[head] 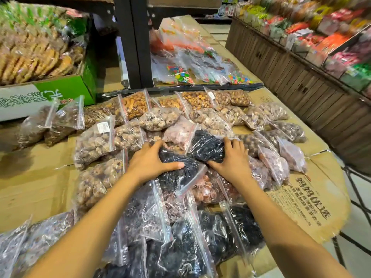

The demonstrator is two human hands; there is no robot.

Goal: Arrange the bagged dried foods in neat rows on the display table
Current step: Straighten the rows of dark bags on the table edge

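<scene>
Left hand [152,161] clasps one dark fruit bag [180,173]; right hand [230,159] grips another [208,145] just beyond, both lying slantwise on the tabletop [36,187].

- View: single head-worn wide-angle camera, facing forward and steeply down.
- Range: close over the display table [36,189]; both forearms enter from the bottom edge.
- Periphery: shelving [321,37] at upper right, edges curved by the lens.
- Overlap: none, one view only.
</scene>
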